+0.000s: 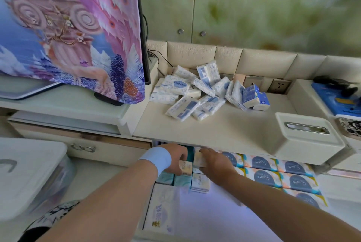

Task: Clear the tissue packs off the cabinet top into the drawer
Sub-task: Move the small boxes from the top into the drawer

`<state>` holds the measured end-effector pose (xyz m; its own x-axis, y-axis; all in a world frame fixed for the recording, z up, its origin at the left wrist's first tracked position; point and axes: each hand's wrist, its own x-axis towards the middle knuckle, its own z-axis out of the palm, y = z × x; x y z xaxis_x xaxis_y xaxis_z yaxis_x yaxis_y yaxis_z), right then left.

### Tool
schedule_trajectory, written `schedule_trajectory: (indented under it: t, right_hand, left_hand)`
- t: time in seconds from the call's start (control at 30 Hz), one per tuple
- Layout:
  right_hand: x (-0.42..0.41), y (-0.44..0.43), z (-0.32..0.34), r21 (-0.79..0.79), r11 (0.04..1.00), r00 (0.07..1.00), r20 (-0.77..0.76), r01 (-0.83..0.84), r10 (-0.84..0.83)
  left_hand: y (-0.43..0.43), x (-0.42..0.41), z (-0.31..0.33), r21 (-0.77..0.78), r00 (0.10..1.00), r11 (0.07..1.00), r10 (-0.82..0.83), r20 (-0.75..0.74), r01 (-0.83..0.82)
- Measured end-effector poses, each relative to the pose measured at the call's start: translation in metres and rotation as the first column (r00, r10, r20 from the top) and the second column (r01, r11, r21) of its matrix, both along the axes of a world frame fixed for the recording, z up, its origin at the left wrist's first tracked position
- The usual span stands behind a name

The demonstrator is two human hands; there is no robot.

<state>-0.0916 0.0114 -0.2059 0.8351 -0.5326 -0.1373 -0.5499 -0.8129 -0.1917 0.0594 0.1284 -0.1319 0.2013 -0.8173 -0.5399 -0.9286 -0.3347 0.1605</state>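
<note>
A heap of several white-and-blue tissue packs (203, 93) lies on the cream cabinet top (244, 124), near its back wall. Below its front edge the drawer (195, 236) stands pulled out, filled with rows of packs (297, 179). Both hands reach into the drawer's back left part. My left hand (176, 158), with a pale blue wristband, grips a small cream pack (185, 168). My right hand (216, 160) grips another cream pack (198, 160) right beside it. The fingertips are partly hidden under the cabinet's edge.
A cream tissue box (304, 136) sits at the cabinet top's front right. A screen under a patterned cloth (74, 32) stands on the left. A translucent lidded bin (29, 175) is at lower left. Wall sockets (279, 85) and a blue item (340, 101) lie to the right.
</note>
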Motion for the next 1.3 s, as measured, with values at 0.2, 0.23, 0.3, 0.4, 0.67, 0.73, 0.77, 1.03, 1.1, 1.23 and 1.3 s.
schedule_trajectory:
  t: [0.2, 0.23, 0.3, 0.4, 0.67, 0.73, 0.77, 1.03, 1.1, 1.23, 1.3]
  right_hand:
    - [-0.016, -0.024, 0.007, 0.188, 0.982, 0.985, 0.163, 0.030, -0.061]
    - [-0.022, -0.028, 0.007, 0.192, 0.981, 0.983, 0.169, 0.037, -0.070]
    - [-0.034, -0.034, 0.005, 0.155, 0.985, 0.978, 0.181, 0.075, -0.103]
    - [-0.051, -0.042, 0.000, 0.115, 0.989, 0.981, 0.156, 0.094, -0.112]
    - [-0.069, -0.045, -0.013, 0.086, 0.996, 0.999, 0.015, -0.035, 0.034]
    - [-0.070, -0.043, -0.012, 0.086, 0.995, 0.999, 0.022, -0.048, 0.046]
    - [-0.070, -0.041, -0.010, 0.087, 0.994, 0.998, 0.020, -0.067, 0.066]
    - [-0.053, -0.004, 0.017, 0.081, 0.968, 0.957, -0.153, -0.237, 0.247]
    - [-0.045, 0.005, 0.014, 0.043, 0.955, 0.927, -0.230, -0.294, 0.295]
    - [-0.036, 0.021, -0.001, -0.047, 0.954, 0.920, -0.281, -0.297, 0.272]
    - [-0.034, 0.026, -0.009, -0.092, 0.957, 0.931, -0.273, -0.276, 0.242]
  left_hand:
    - [-0.018, -0.022, -0.024, 0.009, 0.993, 0.993, -0.119, 0.000, 0.119]
    - [-0.021, -0.025, -0.029, -0.006, 0.991, 0.991, -0.131, 0.011, 0.131]
    - [-0.029, -0.030, -0.036, -0.065, 0.989, 0.987, -0.146, 0.032, 0.148]
    - [-0.038, -0.033, -0.042, -0.148, 0.986, 0.976, -0.151, 0.067, 0.160]
    - [-0.058, -0.044, -0.054, -0.057, 0.949, 0.967, -0.233, 0.214, 0.250]
    - [-0.061, -0.049, -0.058, -0.085, 0.926, 0.956, -0.247, 0.286, 0.282]
    - [-0.062, -0.050, -0.059, -0.102, 0.918, 0.954, -0.237, 0.318, 0.281]
    - [-0.060, -0.034, -0.053, -0.080, 0.980, 0.986, -0.133, 0.152, 0.146]
    - [-0.055, -0.030, -0.052, -0.074, 0.982, 0.988, -0.126, 0.138, 0.137]
    - [-0.043, -0.026, -0.051, -0.076, 0.987, 0.990, -0.107, 0.122, 0.117]
    - [-0.037, -0.026, -0.049, -0.089, 0.988, 0.989, -0.104, 0.111, 0.114]
